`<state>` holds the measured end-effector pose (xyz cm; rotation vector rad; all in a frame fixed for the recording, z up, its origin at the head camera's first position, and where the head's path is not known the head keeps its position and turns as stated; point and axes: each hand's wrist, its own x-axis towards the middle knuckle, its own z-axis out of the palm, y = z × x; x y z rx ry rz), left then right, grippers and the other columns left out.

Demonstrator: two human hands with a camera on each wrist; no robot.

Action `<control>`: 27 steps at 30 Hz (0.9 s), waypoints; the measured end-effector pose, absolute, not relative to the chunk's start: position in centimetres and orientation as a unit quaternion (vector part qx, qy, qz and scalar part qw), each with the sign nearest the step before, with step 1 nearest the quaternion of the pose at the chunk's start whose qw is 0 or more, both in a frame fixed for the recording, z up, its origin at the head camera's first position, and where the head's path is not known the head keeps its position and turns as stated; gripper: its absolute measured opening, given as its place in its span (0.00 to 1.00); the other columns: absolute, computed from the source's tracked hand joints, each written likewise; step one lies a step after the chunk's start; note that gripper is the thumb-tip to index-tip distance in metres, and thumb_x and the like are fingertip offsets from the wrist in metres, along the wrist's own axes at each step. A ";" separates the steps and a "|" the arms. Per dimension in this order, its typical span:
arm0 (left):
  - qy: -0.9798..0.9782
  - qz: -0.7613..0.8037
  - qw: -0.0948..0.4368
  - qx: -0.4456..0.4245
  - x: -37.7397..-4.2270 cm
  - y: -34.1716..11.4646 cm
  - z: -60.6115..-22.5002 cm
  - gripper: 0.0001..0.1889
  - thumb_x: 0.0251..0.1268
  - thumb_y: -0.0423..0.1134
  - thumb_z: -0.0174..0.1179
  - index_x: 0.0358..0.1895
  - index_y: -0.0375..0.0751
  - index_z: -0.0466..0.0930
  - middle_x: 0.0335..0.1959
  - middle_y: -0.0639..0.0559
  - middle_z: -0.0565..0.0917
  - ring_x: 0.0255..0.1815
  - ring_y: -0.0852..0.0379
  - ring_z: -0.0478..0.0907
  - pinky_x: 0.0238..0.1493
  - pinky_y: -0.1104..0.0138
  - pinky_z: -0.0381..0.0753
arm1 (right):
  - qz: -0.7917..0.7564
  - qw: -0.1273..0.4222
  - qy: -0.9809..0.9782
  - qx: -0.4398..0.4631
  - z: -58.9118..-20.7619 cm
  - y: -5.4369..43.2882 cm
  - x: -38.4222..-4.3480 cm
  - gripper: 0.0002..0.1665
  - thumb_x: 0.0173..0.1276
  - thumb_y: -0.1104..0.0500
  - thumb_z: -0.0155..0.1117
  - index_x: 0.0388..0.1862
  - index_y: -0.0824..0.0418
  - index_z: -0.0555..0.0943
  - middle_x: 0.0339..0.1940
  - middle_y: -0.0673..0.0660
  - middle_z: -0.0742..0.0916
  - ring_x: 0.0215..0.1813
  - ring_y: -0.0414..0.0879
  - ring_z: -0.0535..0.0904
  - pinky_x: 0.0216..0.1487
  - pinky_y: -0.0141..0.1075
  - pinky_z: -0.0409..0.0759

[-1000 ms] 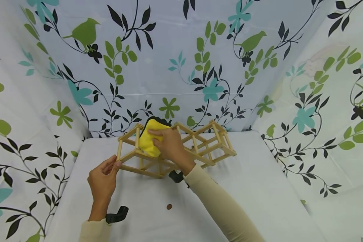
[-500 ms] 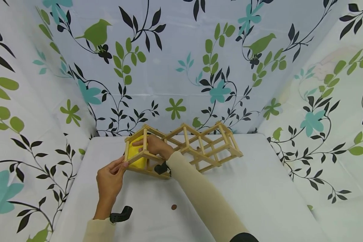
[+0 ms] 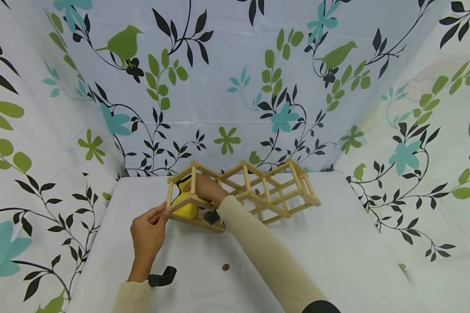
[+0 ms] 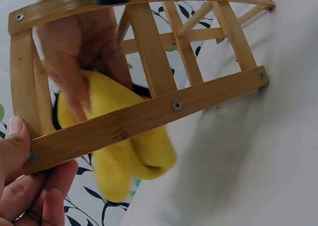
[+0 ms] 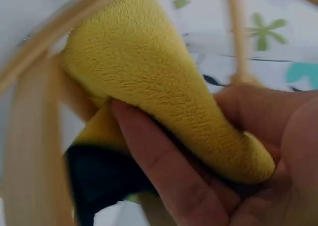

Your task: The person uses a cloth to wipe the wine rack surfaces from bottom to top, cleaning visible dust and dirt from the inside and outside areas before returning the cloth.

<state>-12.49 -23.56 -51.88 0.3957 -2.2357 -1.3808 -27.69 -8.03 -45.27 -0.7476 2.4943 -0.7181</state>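
Note:
A slatted wooden rack (image 4: 119, 125) with zigzag open compartments stands on the white table (image 3: 282, 256). My left hand (image 3: 149, 230) pinches its left front corner between thumb and fingers. My right hand (image 3: 205, 189) reaches down inside the leftmost compartment, partly behind an upright post. It grips a fuzzy yellow cloth (image 3: 186, 211) with dark edging. In the right wrist view, the folded cloth (image 5: 139, 62) lies between thumb and fingers, close to the wooden bars. The left wrist view shows part of the cloth (image 4: 114, 181) bunched below the lower slat.
The rack's other compartments extend to the right. A small brown oval spot (image 3: 226, 267) lies on the table in front. Black wrist devices (image 3: 162, 277) sit on both wrists. A leaf-patterned curtain (image 3: 219, 108) surrounds the table's back and sides.
My right hand has lowered the cloth from over the rack into the left compartment and shifted it about there. Lately the rack and my left hand have moved slightly right.

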 end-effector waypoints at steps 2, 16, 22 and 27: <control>-0.817 -0.502 0.250 0.137 -12.6 -23.2 -52.1 0.22 0.72 0.48 0.71 0.60 0.38 0.88 0.50 0.40 0.92 0.38 0.89 0.79 0.39 0.88 0.78 | -0.254 0.229 0.905 -0.253 -44.6 -7.3 -27.8 0.17 0.82 0.57 0.63 0.63 0.53 0.88 0.65 0.54 0.89 0.56 0.48 0.88 0.52 0.35 0.87; -0.807 -0.500 0.279 0.144 -12.4 -23.1 -52.4 0.20 0.72 0.45 0.71 0.58 0.36 0.89 0.47 0.38 0.92 0.36 0.91 0.79 0.35 0.88 0.77 | -0.435 0.092 0.867 -0.225 -37.8 2.1 -24.9 0.21 0.74 0.61 0.69 0.60 0.42 0.90 0.69 0.54 0.85 0.27 0.40 0.74 0.31 0.28 0.80; -0.809 -0.501 0.272 0.145 -12.5 -22.8 -52.4 0.20 0.72 0.45 0.71 0.59 0.36 0.89 0.47 0.38 0.92 0.35 0.91 0.78 0.35 0.88 0.77 | -0.532 0.031 0.811 -0.242 -38.5 5.9 -21.9 0.21 0.78 0.59 0.68 0.66 0.42 0.87 0.65 0.54 0.86 0.33 0.42 0.81 0.32 0.28 0.81; -0.807 -0.505 0.270 0.145 -12.6 -22.5 -52.2 0.19 0.72 0.45 0.72 0.58 0.36 0.89 0.46 0.38 0.92 0.35 0.90 0.79 0.35 0.88 0.77 | -0.608 -0.011 0.749 -0.263 -40.4 8.7 -19.1 0.21 0.79 0.62 0.66 0.68 0.56 0.85 0.71 0.57 0.85 0.46 0.42 0.86 0.46 0.29 0.88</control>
